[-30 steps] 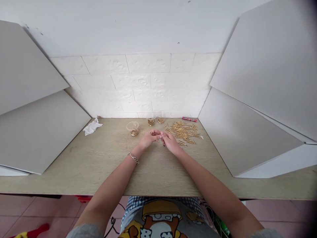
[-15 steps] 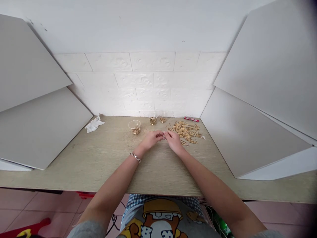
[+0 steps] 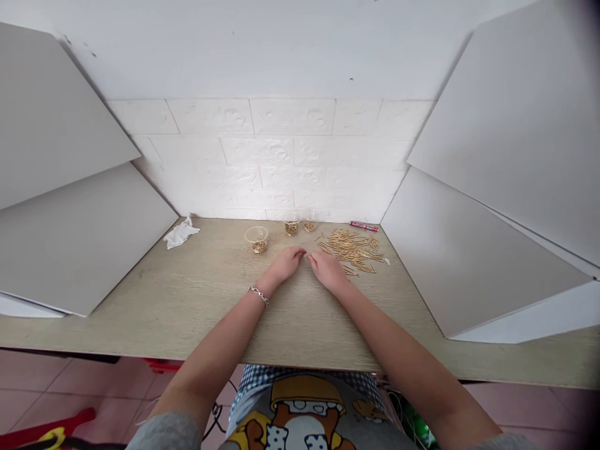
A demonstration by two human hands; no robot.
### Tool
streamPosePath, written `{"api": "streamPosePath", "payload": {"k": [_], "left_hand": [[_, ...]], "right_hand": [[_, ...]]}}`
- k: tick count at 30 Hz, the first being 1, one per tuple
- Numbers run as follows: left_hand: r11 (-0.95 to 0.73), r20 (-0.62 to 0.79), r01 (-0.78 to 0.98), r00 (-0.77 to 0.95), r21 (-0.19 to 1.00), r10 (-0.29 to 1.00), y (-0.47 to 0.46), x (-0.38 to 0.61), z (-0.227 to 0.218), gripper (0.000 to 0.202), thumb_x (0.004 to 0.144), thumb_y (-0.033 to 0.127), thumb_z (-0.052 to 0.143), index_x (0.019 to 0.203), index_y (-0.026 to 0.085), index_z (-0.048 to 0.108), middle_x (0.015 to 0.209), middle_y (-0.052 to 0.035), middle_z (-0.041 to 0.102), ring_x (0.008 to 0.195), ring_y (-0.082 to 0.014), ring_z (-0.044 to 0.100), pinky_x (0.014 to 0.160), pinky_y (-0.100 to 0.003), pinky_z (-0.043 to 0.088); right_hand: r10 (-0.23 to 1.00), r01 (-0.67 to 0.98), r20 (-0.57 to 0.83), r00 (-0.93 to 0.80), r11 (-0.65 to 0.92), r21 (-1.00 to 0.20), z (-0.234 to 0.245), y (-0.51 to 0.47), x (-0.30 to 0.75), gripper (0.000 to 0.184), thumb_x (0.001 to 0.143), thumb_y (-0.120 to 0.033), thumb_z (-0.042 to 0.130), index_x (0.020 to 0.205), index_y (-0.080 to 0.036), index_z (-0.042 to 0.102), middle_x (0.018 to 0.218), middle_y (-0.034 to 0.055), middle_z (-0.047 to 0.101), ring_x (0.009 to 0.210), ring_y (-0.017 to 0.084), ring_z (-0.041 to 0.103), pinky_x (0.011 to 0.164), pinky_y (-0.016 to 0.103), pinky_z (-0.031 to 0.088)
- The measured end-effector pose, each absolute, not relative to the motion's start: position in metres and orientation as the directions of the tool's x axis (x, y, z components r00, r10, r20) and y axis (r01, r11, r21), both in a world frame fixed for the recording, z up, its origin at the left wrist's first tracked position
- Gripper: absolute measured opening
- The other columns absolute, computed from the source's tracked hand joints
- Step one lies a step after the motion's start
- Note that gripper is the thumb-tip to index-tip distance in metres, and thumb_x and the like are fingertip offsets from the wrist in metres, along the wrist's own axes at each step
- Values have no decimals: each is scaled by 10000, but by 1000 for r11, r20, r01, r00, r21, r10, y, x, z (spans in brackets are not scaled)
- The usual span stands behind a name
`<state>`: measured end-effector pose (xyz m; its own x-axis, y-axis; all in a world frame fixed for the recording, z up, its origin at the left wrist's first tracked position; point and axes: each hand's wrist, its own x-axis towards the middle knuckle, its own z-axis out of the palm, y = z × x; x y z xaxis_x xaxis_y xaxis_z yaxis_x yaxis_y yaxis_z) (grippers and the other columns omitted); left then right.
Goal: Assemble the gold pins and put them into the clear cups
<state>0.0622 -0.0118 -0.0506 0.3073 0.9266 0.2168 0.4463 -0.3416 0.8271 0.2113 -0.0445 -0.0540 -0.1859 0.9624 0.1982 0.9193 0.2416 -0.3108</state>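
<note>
Fingertips drawn in toward the thumbs, a left hand (image 3: pixel 287 262) and a right hand (image 3: pixel 328 269) are nearly meeting over a wood-grain tabletop (image 3: pixel 309 325); whether either is clasping a piece is too small to tell. Slim gold-coloured pins (image 3: pixel 349 245) are lying in a loose pile just beyond and beside the right hand. Near the left hand, a clear plastic cup (image 3: pixel 253 239) is holding small gold-coloured pieces, while a second cup (image 3: pixel 291 220) and a third cup (image 3: pixel 310 219), similarly filled low, are standing closer to the white brick-patterned wall (image 3: pixel 272 150). Behind the pins, a slim red patterned tube (image 3: pixel 364 226) is lying. A silver-coloured bracelet (image 3: pixel 258 295) is circling the left wrist, and crumpled white tissue (image 3: pixel 181 233) is resting at the tabletop's far left.
</note>
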Motion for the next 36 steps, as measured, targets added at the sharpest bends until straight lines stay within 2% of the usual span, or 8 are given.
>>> {"api": "streamPosePath", "payload": {"k": [5, 8, 14, 18, 21, 25, 31, 36], "left_hand": [[-244, 162, 327, 260, 913, 952, -6, 63, -56, 134, 744, 271, 560, 760, 202, 674, 799, -41, 669, 816, -205, 563, 829, -311, 403], [-154, 102, 207, 240, 966, 965, -1, 64, -59, 193, 732, 350, 580, 760, 180, 668, 767, -29, 660, 759, -173, 552, 772, -289, 420], [-48, 43, 18, 195, 999, 980, -3, 65, -54, 276, 671, 419, 668, 759, 157, 659, 739, -19, 633, 689, -118, 528, 695, -245, 408], [77, 7, -201, 389, 976, 921, -16, 62, -40, 387, 596, 495, 726, 700, 134, 633, 711, -25, 610, 613, -87, 501, 609, -224, 390], [156, 42, -314, 543, 937, 839, -26, 61, -31, 484, 524, 570, 736, 643, 119, 606, 638, -31, 579, 583, -89, 495, 594, -235, 393], [192, 36, -288, 634, 938, 772, -31, 61, -31, 549, 434, 635, 725, 617, 131, 608, 655, -48, 590, 592, -106, 500, 610, -256, 405], [172, 80, -256, 745, 951, 662, -30, 60, -37, 571, 435, 661, 704, 659, 141, 625, 762, -74, 615, 719, -151, 548, 650, -270, 410], [269, 30, -270, 755, 924, 655, -33, 61, -35, 529, 429, 596, 759, 657, 136, 632, 695, -54, 608, 663, -137, 553, 655, -265, 428]], "right_hand": [[971, 936, 144, -191, 224, -273, -52, -45, 209, 304, 932, -304, 317, 916, -181, 594, 911, 105, 638, 809, 207, 580, 625, 286, 363], [971, 942, 134, -198, 226, -247, -52, -45, 209, 299, 931, -298, 321, 927, -182, 595, 921, 98, 640, 819, 197, 580, 641, 278, 371], [971, 938, 123, -203, 229, -260, -53, -44, 208, 288, 926, -276, 331, 910, -172, 599, 922, 107, 643, 833, 204, 583, 661, 280, 373], [969, 923, 136, -206, 239, -300, -51, -46, 208, 284, 925, -254, 325, 938, -178, 599, 933, 100, 646, 854, 206, 588, 682, 280, 369], [970, 915, 130, -206, 238, -326, -51, -48, 209, 259, 910, -225, 349, 961, -187, 600, 931, 88, 651, 851, 192, 588, 682, 269, 361], [971, 906, 134, -200, 235, -353, -51, -48, 210, 228, 882, -206, 387, 916, -195, 612, 915, 68, 654, 834, 176, 581, 656, 252, 342], [963, 885, 146, -228, 267, -381, -55, -47, 213, 206, 871, -282, 425, 853, -189, 608, 844, 49, 646, 797, 160, 559, 639, 234, 322], [970, 899, 142, -199, 239, -367, -53, -48, 215, 184, 845, -271, 452, 827, -179, 611, 787, 54, 636, 730, 164, 552, 586, 242, 302]]}}
